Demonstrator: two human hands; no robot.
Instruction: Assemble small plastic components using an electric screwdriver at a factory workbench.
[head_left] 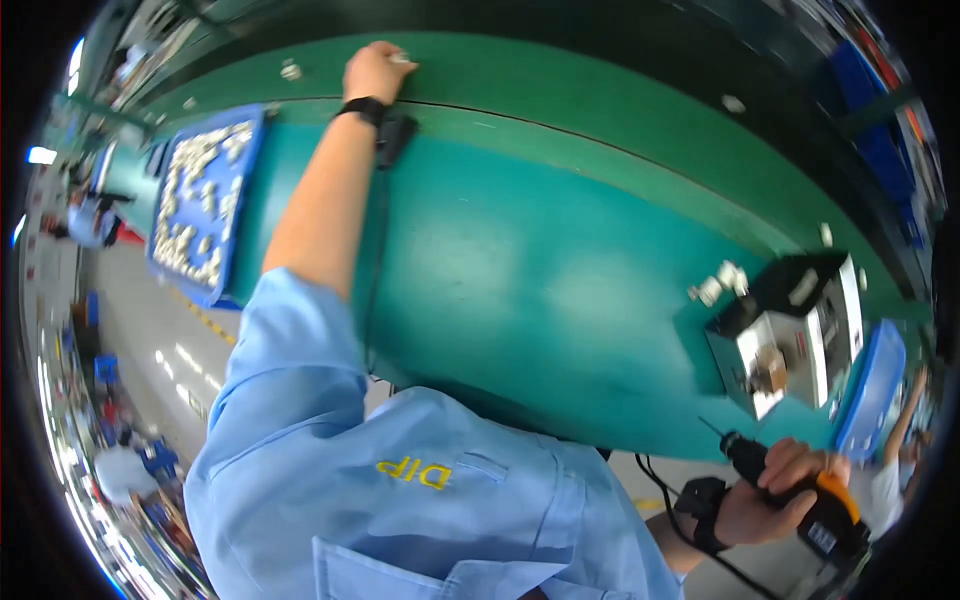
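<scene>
My left arm reaches to the far side of the green bench, and my left hand [372, 74] is closed on a small white part [401, 58]. Its details are too small to make out. At the lower right my right hand [785, 492] wraps round a black and orange electric screwdriver [745, 458], whose thin bit points up and left toward a black and silver box-shaped fixture [785, 330]. A brownish block [768, 370] sits in the fixture. Beside it, several white parts [722, 283] lie on the bench.
A blue tray [240, 190] of many small white parts stands at the left; another blue tray [872, 388] is at the far right. Below my left wrist lies a black object [397, 140] with a cable. Single white parts [291, 70] dot the far ledge. Other people are around.
</scene>
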